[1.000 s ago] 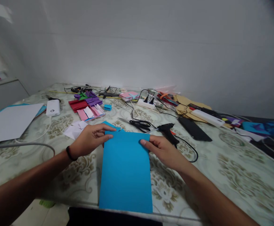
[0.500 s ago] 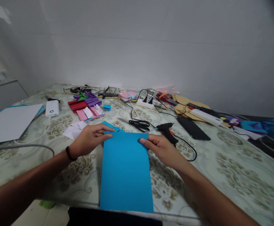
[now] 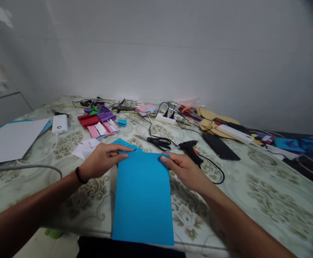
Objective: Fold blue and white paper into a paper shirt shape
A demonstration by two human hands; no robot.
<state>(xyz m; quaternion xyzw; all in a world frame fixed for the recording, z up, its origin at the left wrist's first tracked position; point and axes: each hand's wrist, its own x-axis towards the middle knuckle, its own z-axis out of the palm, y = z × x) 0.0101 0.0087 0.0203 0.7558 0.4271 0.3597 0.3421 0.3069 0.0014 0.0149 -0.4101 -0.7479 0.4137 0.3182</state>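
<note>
Blue sheet pinched at both far corners

I see the blue sheet (image 3: 143, 200) in front of the person, over the patterned table (image 3: 226, 218), its near end at the table's front edge. Left hand (image 3: 104, 160): pinching the far left corner, thumb on top, index finger reaching past the edge. Right hand (image 3: 184, 170): pinching the far right corner, thumb on top, other fingers mostly hidden.

To do this well, I'd set both thumbs level, pull evenly and line the edge up straight before pressing; squeezing one corner harder would probably skew it. I'd also mind the cut blue piece (image 3: 120, 142) just beyond, close to the left fingertips.

Sheet look: plain bright blue, matte, longer than wide, sides fairly straight, no print. Can't tell whether the far edge is folded.
</note>
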